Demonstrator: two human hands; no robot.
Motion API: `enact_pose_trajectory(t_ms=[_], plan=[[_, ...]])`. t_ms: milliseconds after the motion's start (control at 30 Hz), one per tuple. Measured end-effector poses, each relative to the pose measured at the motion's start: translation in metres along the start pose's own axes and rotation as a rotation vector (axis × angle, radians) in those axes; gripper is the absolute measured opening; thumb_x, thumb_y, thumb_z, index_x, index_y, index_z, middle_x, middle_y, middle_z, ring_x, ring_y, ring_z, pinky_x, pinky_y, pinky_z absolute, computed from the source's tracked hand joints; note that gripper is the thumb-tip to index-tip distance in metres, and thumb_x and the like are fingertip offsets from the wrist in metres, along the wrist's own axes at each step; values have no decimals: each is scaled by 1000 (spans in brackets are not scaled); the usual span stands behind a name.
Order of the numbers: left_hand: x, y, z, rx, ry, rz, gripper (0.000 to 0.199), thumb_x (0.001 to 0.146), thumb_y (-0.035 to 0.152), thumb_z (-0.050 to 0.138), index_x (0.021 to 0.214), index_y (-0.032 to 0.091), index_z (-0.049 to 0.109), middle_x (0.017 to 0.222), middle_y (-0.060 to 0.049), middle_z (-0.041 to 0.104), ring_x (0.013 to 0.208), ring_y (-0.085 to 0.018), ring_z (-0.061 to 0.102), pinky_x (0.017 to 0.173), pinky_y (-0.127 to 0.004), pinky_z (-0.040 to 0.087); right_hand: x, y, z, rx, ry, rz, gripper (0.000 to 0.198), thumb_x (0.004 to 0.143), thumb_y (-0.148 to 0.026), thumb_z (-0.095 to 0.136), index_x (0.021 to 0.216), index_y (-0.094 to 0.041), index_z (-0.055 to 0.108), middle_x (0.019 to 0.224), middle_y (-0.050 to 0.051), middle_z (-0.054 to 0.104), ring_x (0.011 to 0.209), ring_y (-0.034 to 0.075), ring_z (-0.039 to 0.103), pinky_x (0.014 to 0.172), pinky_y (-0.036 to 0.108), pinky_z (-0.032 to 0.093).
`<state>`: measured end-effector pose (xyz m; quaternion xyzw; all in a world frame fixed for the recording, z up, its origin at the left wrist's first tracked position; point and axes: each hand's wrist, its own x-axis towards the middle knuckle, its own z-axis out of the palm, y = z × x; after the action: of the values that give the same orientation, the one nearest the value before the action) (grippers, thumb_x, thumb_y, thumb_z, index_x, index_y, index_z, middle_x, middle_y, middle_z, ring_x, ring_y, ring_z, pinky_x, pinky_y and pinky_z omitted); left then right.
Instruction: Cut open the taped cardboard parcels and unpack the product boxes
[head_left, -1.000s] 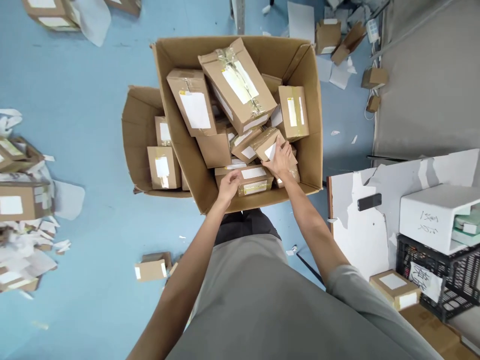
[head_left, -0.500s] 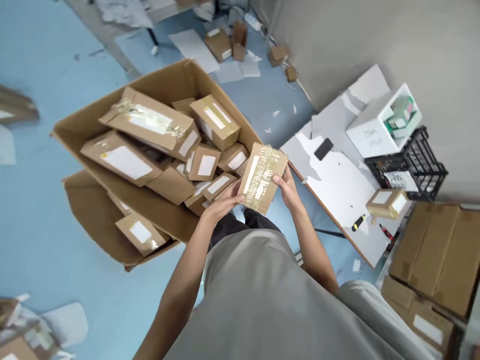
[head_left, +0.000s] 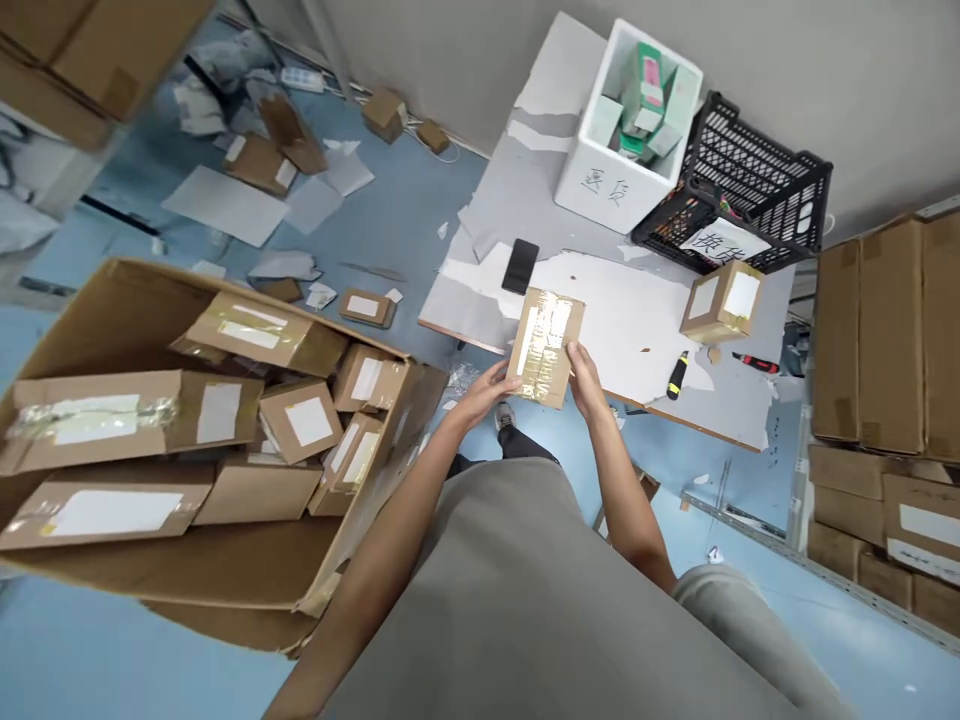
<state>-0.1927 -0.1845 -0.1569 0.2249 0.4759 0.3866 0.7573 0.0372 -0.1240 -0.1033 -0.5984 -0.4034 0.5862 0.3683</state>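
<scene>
Parcel (head_left: 545, 347) gripped between left hand (head_left: 487, 388) and right hand (head_left: 584, 380) (label blurred under tape), palms hidden.

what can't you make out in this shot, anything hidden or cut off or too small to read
Head view only:
- Small taped parcel, held by the left hand and right hand: label print too small; its underside faces away.
- Large carton: left side cut off by the frame edge; lower parcels buried under the top ones.
- White foam box: contents partly hidden by its wall.
- Black crate: inside screened by its mesh.
- Stacked cartons: cut off at the right edge.
</scene>
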Motion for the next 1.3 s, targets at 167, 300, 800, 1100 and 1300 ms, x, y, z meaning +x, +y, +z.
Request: enact_pose_trajectory(t_ms=[167,300,800,1100,1300], plan=[[90,16,77,81,81,-102,98,84,46,99,170,21,61,166,-22,71,154,-39,69,131,-51,53,43,5,-61,-27,184,-54,82,88,-75,82,149,-21,69,160,18,76,149,36,72,132,56,57],[136,19,113,84,181,-107,79,88,35,92,161,15,68,172,-25,65,160,-38,64,129,-47,53,84,9,-82,-406,322,-103,76,99,-65,71,155,-14,64,164,27,69,159,42,62,136,65,50],[99,43,12,33,608,76,60,86,55,90,134,21,82,146,-18,82,145,-37,73,121,-51,60,318,3,81,-1148,-308,-302,69,106,-27,55,167,5,55,186,30,47,179,44,35,147,65,32],[-18,2,-71,-19,803,45,70,73,65,96,126,23,82,145,-18,84,141,-40,76,123,-56,60,275,23,85,-1148,-224,-340,68,110,-34,50,169,-2,55,186,29,47,179,43,33,147,66,32],[-112,-42,-134,-166,1020,69,47,79,48,91,118,23,81,141,-14,85,131,-32,80,118,-48,63,161,41,147,-1057,-407,-403,63,110,-37,57,165,-7,61,181,28,54,176,40,40,148,65,31]])
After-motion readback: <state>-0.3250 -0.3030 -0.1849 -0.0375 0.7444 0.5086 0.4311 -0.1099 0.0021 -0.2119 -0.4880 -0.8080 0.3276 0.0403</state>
